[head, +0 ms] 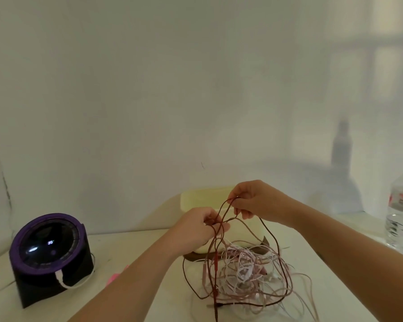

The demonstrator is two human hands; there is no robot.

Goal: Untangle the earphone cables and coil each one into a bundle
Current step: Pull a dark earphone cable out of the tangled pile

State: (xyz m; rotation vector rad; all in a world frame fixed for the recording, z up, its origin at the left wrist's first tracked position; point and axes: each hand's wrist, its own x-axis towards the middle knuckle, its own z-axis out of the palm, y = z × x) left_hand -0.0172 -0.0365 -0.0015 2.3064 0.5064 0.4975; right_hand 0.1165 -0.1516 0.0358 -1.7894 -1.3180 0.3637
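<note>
Dark-red cable (224, 211) in both hands, left (194, 230) and right (256, 202), above pink tangle (247, 275).

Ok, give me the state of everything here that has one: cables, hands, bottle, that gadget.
Dark red earphone cable: partly lifted, pinched by both hands, lower end in the pile.
Pink and white earphone cable pile: tangled, lying on the table.
Left hand: pinching the red cable.
Right hand: pinching the red cable.
Clear plastic water bottle: upright, capped.
Black and purple domed gadget: upright, white cord plugged in.
</note>
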